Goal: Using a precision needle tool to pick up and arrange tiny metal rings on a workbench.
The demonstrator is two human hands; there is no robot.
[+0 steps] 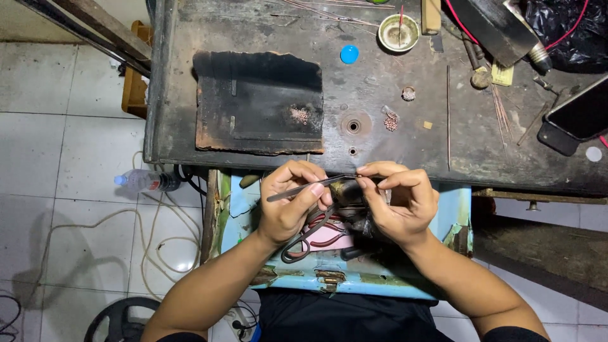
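Observation:
My left hand [290, 201] grips thin metal tweezers [304, 188] that point right, their tips meeting my right fingertips. My right hand [400, 201] pinches something tiny at the tweezer tips; the piece is too small to make out. Both hands hover just in front of the dark workbench's [380, 142] front edge, above an open light-blue drawer [459, 212]. In the drawer under my hands lie pliers or shears with dark handles [304, 244] and a pink object [329, 237]. Small heaps of tiny copper-coloured pieces [391, 120] sit on the bench just beyond my hands.
A charred black block [253, 101] lies on the bench's left. Farther back are a small bowl [398, 31], a blue cap [349, 54], thin rods [448, 114] and a dark phone [579, 114] at the right. A plastic bottle [142, 181] and cables lie on the tiled floor.

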